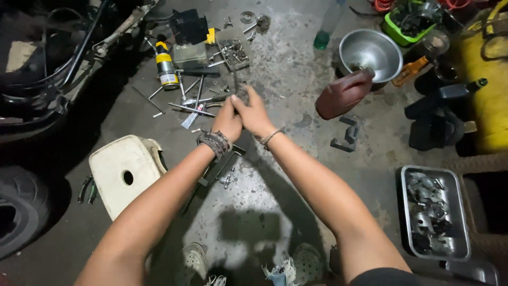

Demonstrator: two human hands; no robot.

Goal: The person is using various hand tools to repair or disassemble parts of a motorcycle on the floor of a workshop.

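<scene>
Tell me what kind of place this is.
Likely a vehicle repair workshop: loose wrenches litter the concrete floor, a tyre sits at the left, and a metal tray holds small parts.

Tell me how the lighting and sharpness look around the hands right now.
Head view: overhead light throws the person's shadow on the concrete floor; left hand and right hand slightly motion-blurred; glare on the steel bowl; left edge dark.

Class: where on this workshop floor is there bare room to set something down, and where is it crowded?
Bare concrete lies between the red jug and the metal tray, and between the white cover and the loose tools. It is crowded beyond the hands, around those tools and the spray can.
</scene>
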